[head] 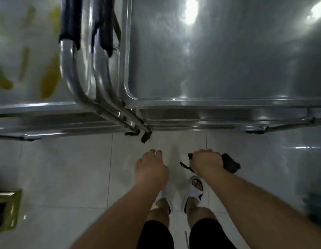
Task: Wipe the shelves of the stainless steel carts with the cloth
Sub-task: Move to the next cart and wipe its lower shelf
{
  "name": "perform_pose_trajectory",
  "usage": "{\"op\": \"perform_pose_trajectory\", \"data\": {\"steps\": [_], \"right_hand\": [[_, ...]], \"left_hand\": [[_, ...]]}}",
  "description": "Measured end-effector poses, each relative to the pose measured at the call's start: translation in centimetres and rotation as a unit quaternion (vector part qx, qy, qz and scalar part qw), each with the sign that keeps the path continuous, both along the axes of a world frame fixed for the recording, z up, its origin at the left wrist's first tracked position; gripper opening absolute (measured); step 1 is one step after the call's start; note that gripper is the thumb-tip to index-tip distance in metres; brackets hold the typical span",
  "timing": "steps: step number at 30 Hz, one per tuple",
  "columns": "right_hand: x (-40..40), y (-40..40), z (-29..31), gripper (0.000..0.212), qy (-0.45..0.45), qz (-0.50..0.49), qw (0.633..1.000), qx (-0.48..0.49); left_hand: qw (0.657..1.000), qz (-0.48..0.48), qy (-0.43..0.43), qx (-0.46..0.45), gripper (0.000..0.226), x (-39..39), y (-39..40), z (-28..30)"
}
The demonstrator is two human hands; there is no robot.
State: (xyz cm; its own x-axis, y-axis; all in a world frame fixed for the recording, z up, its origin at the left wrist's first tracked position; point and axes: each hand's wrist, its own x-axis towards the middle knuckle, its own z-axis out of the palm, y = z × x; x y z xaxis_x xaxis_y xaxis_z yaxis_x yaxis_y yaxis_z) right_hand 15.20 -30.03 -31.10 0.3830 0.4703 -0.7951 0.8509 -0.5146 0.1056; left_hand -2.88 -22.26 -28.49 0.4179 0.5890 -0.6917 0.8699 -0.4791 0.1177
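Observation:
Two stainless steel carts stand side by side ahead of me. The right cart's top shelf (218, 60) is bare and shiny, and lower shelf edges show beneath its front rim. The left cart's shelf (18, 97) carries blurred yellow smears or reflections. My right hand (205, 162) grips a dark cloth (230, 164) over the floor, short of the right cart's front edge. My left hand (150, 168) hangs beside it, fingers loosely curled, holding nothing.
Bent tubular handles with dark grips (71, 33) rise between the two carts. White tiled floor (66, 168) lies below, with my feet in white slippers (195, 189). A yellowish box (9, 207) sits at the lower left and a bluish object (317, 203) at the right edge.

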Motion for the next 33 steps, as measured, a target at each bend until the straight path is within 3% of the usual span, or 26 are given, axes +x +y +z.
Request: {"op": "perform_pose_trajectory", "data": {"steps": [7, 16, 25, 33], "right_hand": [[-1.7, -7.4, 13.7, 0.036, -0.004, -0.119, 0.992, 0.032], [3.5, -16.5, 23.4, 0.042, -0.043, -0.183, 0.979, 0.083], [17.6, -32.4, 29.4, 0.042, -0.056, -0.265, 0.95, 0.154], [30.7, -46.3, 31.9, 0.043, -0.123, -0.349, 0.909, 0.191]], "left_hand": [[0.999, -0.018, -0.021, -0.023, 0.037, -1.4, -4.5, 11.6], [0.988, -0.147, -0.041, 0.024, 0.039, 4.2, -11.0, 20.2], [0.973, -0.205, -0.102, 0.04, 0.047, 22.1, -21.7, 25.3], [0.949, -0.29, -0.121, 0.034, 0.038, 38.9, -32.8, 29.2]]}}
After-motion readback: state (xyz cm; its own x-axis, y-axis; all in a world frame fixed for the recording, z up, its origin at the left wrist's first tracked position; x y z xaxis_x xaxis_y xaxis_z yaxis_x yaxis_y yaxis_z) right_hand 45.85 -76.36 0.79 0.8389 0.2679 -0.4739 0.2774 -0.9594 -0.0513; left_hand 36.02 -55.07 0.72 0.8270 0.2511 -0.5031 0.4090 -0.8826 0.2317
